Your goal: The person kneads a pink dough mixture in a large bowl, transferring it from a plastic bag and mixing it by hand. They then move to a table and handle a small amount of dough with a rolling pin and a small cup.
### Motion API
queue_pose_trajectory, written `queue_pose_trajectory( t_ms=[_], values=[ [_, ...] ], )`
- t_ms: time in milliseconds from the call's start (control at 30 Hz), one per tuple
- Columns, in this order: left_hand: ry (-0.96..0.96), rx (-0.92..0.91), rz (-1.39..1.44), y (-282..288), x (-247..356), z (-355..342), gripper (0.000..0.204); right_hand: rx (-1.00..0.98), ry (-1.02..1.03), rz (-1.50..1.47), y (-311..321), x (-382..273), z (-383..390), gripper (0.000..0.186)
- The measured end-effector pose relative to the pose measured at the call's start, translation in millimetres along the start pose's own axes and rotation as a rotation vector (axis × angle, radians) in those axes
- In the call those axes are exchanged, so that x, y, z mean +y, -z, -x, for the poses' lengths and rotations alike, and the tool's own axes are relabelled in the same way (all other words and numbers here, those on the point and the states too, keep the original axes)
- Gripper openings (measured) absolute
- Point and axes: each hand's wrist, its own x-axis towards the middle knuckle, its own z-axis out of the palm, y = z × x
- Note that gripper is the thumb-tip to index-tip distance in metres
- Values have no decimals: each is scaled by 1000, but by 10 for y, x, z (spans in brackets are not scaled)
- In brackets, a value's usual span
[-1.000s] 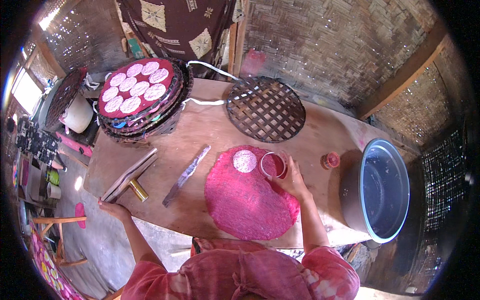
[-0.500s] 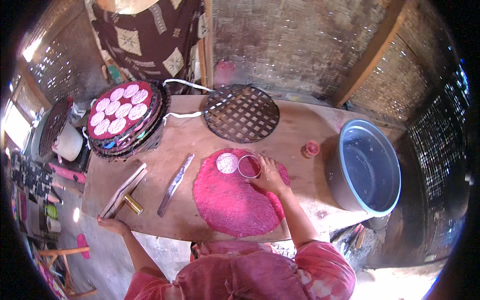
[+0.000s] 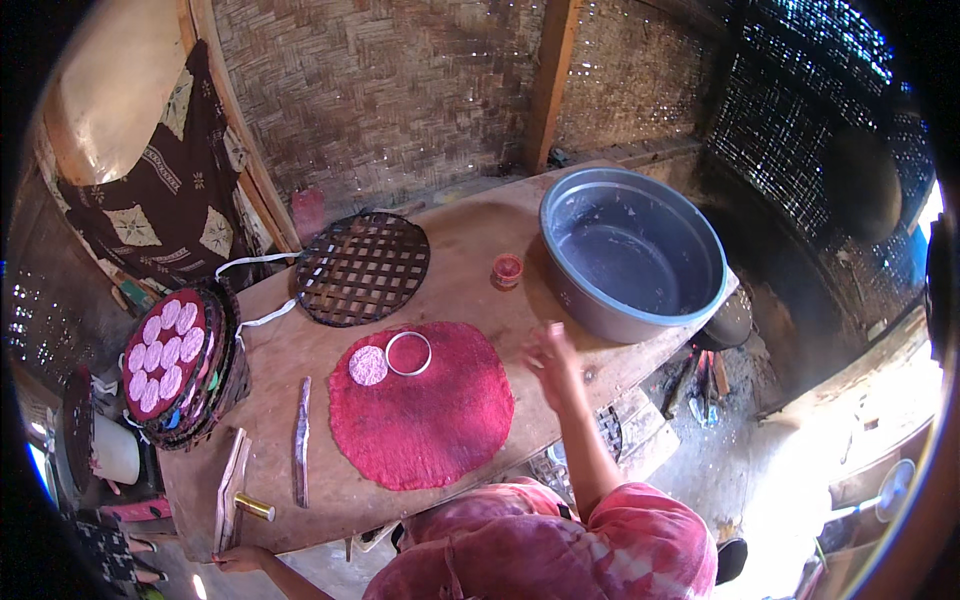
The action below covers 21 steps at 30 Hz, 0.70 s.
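A flat sheet of red-pink dough (image 3: 430,430) lies on the wooden table. A white ring cutter (image 3: 408,354) rests on its upper part, beside a pale speckled round piece (image 3: 368,366). My right hand (image 3: 550,355) hovers just right of the sheet, empty, its fingers apart and slightly blurred. At the table's near left edge, my left hand (image 3: 243,560) rests with fingers stretched by the lower end of a long wooden stick (image 3: 231,490). A short gold cylinder (image 3: 255,507) touches that stick. Another flat strip (image 3: 302,440) lies between them and the dough.
A large grey-blue tub (image 3: 632,260) stands at the far right, with a small red cup (image 3: 507,271) left of it. A round woven lattice tray (image 3: 363,268) lies at the back. Stacked trays (image 3: 215,370) at left carry several pale rounds. Burning wood (image 3: 705,385) lies below right.
My right hand has let go of the ring cutter and moved right, leaving it on the dough. The view has turned right. My left hand stays at the table edge.
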Motion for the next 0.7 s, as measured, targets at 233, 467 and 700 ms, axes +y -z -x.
queue_pose_trajectory(
  t_ms=[233,467,700],
  values=[
    [-33,-49,66,-109,-41,-51,52,451,208,-267,801,-850,6,109],
    [-179,-114,122,-92,-10,33,48,327,70,-157,1015,-1237,-363,86],
    [-314,-73,233,-212,-213,-83,40,360,60,-551,1194,-984,-204,39]
  ],
)
